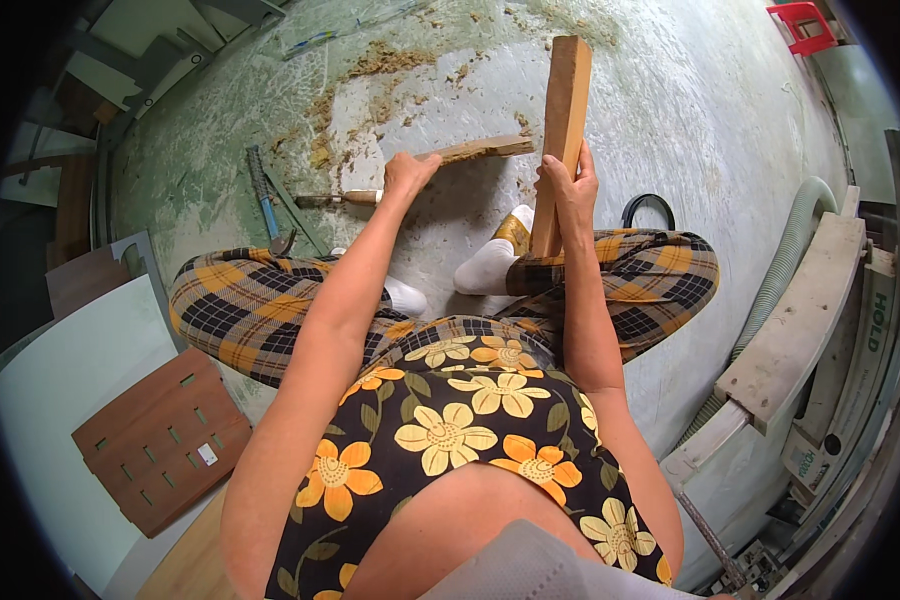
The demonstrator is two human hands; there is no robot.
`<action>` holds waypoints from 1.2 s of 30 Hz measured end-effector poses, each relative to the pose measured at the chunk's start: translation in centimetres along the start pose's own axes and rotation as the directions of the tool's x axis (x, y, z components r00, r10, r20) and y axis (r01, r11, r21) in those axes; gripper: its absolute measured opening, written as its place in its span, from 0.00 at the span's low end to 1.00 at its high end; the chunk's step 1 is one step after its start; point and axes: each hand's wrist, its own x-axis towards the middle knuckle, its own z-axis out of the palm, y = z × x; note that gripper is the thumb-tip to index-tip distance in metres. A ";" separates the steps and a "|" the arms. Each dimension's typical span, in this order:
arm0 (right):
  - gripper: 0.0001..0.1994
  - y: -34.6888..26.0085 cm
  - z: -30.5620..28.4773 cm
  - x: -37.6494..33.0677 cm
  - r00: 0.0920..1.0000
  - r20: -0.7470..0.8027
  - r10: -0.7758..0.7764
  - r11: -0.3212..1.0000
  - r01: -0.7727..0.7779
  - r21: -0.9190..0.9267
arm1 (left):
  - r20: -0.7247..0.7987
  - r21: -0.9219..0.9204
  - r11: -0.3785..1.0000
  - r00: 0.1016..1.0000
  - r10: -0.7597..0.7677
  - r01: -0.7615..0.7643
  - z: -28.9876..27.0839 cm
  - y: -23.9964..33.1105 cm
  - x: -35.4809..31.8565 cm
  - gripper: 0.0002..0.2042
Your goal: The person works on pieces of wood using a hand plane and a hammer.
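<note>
My left hand [410,176] is closed on one end of a short, rough-edged piece of wood [485,149], held out over the floor. Around the lower half of a long squared wooden block [567,100] my right hand [573,186] is wrapped, thumb on the near side. The block stands steeply tilted, its lower end by my right leg and foot. Between my left forearm and the floor tools lies a chisel-like tool [362,197] with a pale handle. Left of it rests a claw hammer [264,198] with a dark and blue handle, beside a thin green strip [298,212].
Wood shavings [385,60] are scattered over the concrete floor ahead. A black ring [648,208] lies beyond my right knee. Machinery with a pale ribbed hose [785,260] stands at the right, a slotted brown board [165,440] at the left. A red stool [804,27] is far right.
</note>
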 end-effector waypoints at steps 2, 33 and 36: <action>0.30 0.1 -0.3 0.1 0.999 -0.004 0.037 0.999 -0.037 0.021 | 0.064 -0.032 0.999 0.998 -0.001 0.003 -0.1 0.7 -0.6 0.33; 0.32 0.9 0.7 0.4 1.000 -0.002 -0.029 0.997 0.029 -0.070 | -0.059 0.008 0.947 0.945 0.322 -0.323 0.2 -2.4 0.7 0.20; 0.31 0.8 1.0 0.4 0.999 0.003 -0.046 0.996 0.046 -0.079 | -0.049 0.002 0.951 0.950 0.308 -0.308 0.0 -2.3 0.5 0.19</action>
